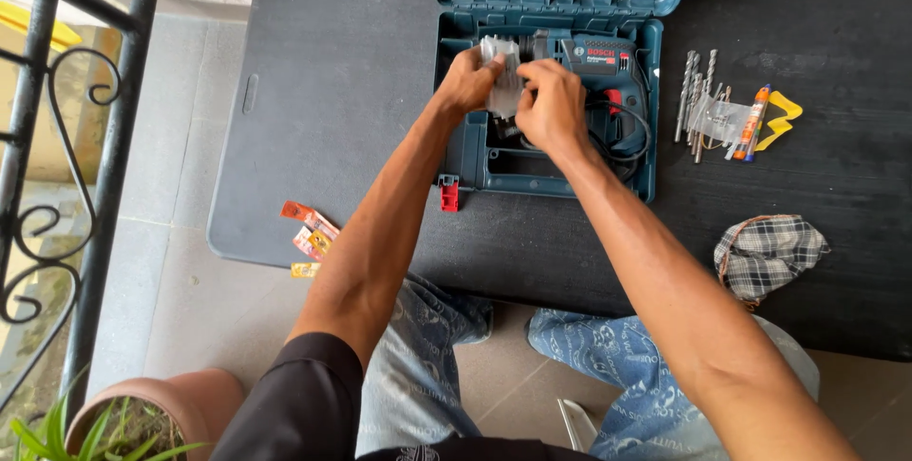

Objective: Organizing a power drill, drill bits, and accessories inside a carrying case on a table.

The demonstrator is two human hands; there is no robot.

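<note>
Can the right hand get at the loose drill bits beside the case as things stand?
Probably yes, once it lets go. The drill bits lie bare on the dark table, just right of the open blue case, with nothing over them. But the right hand is busy: with the left hand it grips a grey packet.

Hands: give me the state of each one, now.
Left hand: fingers closed on the clear plastic packet over the open drill case.
Right hand: fingers closed on the same packet.
</note>
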